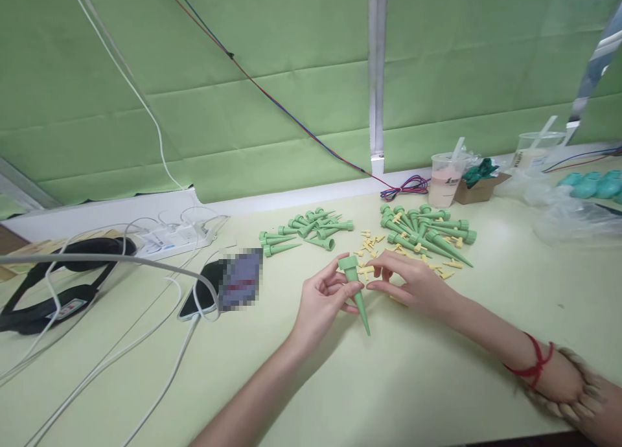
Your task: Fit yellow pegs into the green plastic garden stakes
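Note:
My left hand [323, 298] is closed around a green plant watering spike [356, 288], its ribbed cap up and its pointed end tilted down to the right. Just right of the spike, my right hand [405, 278] pinches a small yellow valve piece [365, 273] between thumb and index finger. The yellow piece lies close against the spike's side; whether it sits in it I cannot tell. Behind my right hand are loose yellow pieces [372, 241] and a pile of green spikes [427, 230], some with yellow pieces. Another group of green spikes [311, 225] lies behind my left hand.
On the left are a phone [201, 291], a black headset-like strap [92, 265], white cables [146, 343] and a power strip [170, 236]. At the back right stand a drink cup [444, 181], a small cardboard box [479, 189], a second cup [532, 152] and plastic bags [573, 217].

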### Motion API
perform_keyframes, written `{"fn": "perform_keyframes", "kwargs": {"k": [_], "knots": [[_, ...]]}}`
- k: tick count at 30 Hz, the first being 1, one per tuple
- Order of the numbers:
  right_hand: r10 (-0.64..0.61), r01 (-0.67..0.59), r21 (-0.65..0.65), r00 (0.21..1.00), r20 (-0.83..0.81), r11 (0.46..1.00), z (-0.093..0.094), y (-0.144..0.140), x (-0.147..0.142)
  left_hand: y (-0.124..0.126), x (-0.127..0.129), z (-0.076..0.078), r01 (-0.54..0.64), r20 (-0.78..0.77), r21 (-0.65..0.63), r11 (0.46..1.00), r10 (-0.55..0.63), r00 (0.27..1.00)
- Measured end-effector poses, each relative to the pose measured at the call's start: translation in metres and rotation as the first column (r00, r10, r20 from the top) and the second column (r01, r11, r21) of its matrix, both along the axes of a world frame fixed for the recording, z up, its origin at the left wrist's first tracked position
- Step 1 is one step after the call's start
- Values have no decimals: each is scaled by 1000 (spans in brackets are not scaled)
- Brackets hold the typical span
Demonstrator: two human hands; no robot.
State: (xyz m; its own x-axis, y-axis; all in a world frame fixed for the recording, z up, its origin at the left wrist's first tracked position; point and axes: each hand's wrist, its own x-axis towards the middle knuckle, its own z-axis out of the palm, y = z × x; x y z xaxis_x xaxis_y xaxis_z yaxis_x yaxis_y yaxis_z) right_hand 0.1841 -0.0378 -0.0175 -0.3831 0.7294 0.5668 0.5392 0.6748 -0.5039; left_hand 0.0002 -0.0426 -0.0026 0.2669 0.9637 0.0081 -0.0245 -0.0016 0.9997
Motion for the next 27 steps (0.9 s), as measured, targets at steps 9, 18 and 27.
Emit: {"fn": "perform_keyframes", "kwargs": {"k": [9,18,27], "knots": [[-84,-24,385,962,261,923,-6,1,2,-5,2,-5,99,-47,2,995,-99,994],[-32,-285,-648,902,-431,706,-10,-6,-17,-4,-2,-13,58,-234,257,965,4,972],[-74,-76,-596,972,-224,799,-6,-5,-14,-3,5,-10,47,-97,63,997,-41,994]]}}
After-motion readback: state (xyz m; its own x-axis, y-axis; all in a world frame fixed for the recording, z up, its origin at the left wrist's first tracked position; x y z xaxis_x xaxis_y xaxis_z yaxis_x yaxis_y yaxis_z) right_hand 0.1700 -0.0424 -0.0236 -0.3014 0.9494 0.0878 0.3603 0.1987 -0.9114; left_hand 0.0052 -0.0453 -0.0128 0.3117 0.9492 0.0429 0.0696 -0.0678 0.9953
